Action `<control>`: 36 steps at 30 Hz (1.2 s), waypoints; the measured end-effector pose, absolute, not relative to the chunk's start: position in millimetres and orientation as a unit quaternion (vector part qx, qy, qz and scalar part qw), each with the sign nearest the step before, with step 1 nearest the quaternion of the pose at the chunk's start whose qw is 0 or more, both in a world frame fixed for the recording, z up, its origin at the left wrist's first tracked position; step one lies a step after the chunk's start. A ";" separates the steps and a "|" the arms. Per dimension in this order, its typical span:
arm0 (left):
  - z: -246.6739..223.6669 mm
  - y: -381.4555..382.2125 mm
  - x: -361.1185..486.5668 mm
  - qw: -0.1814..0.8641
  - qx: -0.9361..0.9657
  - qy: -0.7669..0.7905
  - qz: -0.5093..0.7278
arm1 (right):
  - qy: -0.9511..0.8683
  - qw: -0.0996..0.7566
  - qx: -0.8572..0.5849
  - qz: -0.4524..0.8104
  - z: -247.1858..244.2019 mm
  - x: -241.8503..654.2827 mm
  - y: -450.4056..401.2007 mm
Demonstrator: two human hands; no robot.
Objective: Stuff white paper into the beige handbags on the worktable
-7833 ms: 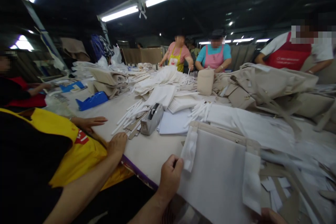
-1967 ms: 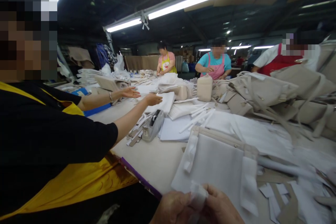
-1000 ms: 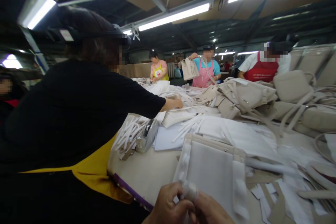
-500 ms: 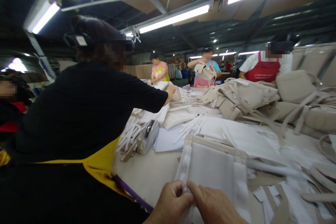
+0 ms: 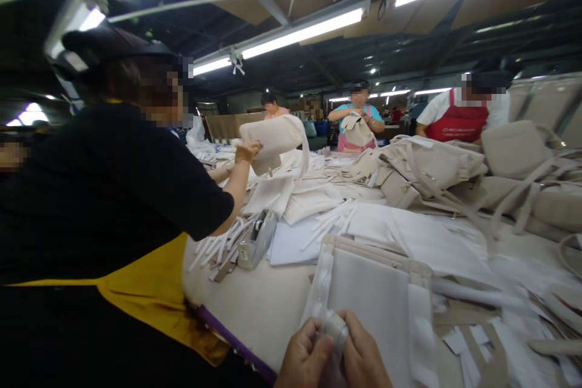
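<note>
Bag (image 5: 377, 252) flat by table's (image 5: 282, 291) near edge; sheet (image 5: 368, 285) covers front, strips (image 5: 421, 315) down both sides. Left hand (image 5: 305, 353), right hand (image 5: 364, 356) nearly closed, pinching bunched wrap (image 5: 335, 327); that part looks unfinished. Fastening: cannot tell.

The strip (image 5: 335, 326) is cloudy white, the bags (image 5: 436, 160) beige, the bench (image 5: 282, 291) cream, the dispenser (image 5: 251, 251) grey. At left, a black shirt (image 5: 113, 182) tops a yellow apron (image 5: 148, 291); at upper right, a red apron (image 5: 460, 124) carries white lettering.
</note>
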State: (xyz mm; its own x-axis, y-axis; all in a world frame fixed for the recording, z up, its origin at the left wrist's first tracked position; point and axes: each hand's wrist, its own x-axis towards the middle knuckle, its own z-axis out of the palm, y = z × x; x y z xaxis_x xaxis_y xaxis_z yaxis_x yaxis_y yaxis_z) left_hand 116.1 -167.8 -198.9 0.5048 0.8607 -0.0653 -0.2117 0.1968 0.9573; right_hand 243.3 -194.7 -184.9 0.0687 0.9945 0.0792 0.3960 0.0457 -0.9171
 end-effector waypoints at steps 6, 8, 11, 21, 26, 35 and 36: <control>-194.7 -166.9 108.8 0.719 0.527 0.290 0.350 | -0.646 0.386 -0.574 0.321 -188.8 243.7 -195.3; -185.8 -168.1 104.9 0.708 0.539 0.311 0.333 | -0.706 0.300 -0.593 0.244 -191.4 249.1 -193.3; -172.9 -169.4 101.3 0.682 0.560 0.352 0.311 | -0.790 0.164 -0.581 0.110 -189.0 256.6 -191.3; -192.1 -172.6 105.3 0.721 0.560 0.219 0.343 | -0.568 0.414 -0.551 0.451 -168.2 237.1 -195.7; -185.6 -172.7 104.1 0.768 0.503 0.247 0.310 | -0.568 0.356 -0.572 0.474 -163.3 240.6 -195.6; -174.5 -165.2 95.6 0.787 0.464 0.309 0.264 | -0.830 0.149 -0.531 0.080 -149.3 263.3 -192.0; -174.5 -164.7 95.3 0.788 0.464 0.308 0.261 | -0.833 0.137 -0.530 0.073 -149.6 262.5 -191.6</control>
